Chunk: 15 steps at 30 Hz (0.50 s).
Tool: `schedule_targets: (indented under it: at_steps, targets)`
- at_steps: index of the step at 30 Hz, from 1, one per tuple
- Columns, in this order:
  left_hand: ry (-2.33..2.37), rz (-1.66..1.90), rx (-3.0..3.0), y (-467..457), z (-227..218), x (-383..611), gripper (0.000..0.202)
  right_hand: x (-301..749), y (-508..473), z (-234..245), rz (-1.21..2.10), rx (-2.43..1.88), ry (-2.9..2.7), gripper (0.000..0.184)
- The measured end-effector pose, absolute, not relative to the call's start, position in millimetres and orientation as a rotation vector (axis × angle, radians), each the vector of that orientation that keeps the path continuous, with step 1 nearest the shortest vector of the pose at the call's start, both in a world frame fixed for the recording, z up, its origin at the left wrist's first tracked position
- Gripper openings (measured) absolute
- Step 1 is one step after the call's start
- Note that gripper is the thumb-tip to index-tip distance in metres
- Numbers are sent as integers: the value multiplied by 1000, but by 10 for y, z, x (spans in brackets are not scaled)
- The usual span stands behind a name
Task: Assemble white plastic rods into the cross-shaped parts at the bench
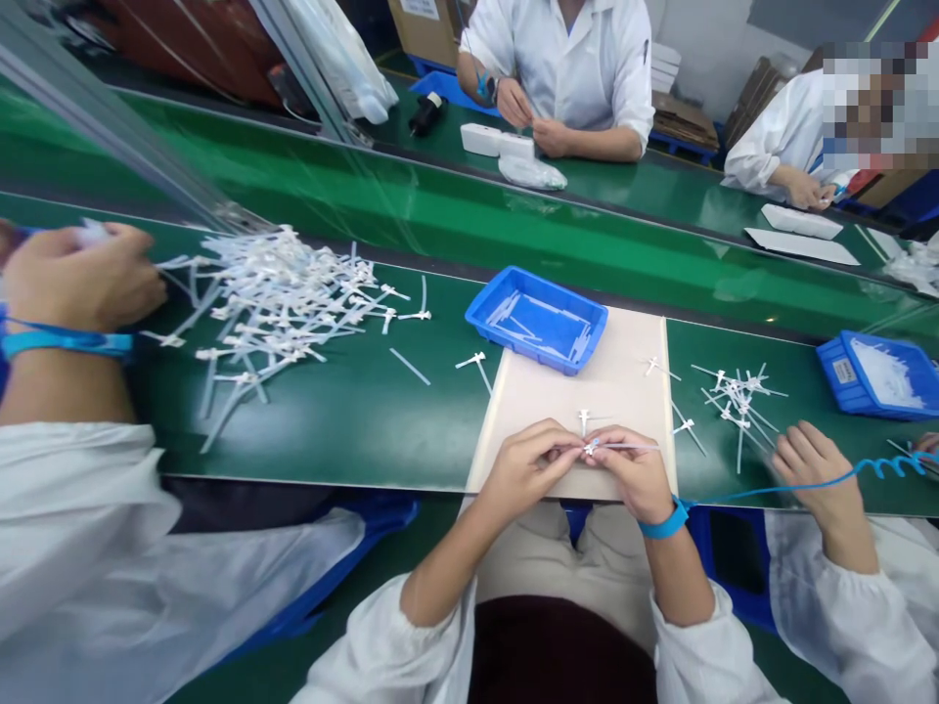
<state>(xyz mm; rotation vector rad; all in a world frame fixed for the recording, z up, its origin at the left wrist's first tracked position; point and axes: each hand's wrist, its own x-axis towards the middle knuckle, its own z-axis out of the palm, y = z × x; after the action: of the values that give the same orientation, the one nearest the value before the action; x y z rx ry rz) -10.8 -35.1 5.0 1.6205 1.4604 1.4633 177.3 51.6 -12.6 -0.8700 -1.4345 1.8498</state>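
Note:
In the head view, my left hand (529,462) and my right hand (632,471) meet over the beige mat (499,452), thumbs and fingers pinched together. Between the fingertips is a small white plastic connector (589,448), partly hidden by them. A thin translucent tube (631,447) runs from it to the right through my right hand's fingers. Just beyond the fingertips, a second white connector piece (584,418) with tube ends lies on the mat. A blue wristband (664,521) with a coiled cord is on my right wrist.
A blue tray (539,318) holding cut tubes stands behind my hands. Left lies a big heap of connectors with tubes (286,293); right, a smaller pile (737,396) and a blue bin (880,376). Co-workers' hands (80,274) flank me. Two people sit beyond the green divider (411,196).

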Motion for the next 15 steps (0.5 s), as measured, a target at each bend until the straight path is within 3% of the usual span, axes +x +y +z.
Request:
schedule_targets:
  at_steps: [15]
  targets:
    - [1502,1475,1743,-380,-38,-89,18,1756,490,-33,1818,-967,-1478,20]
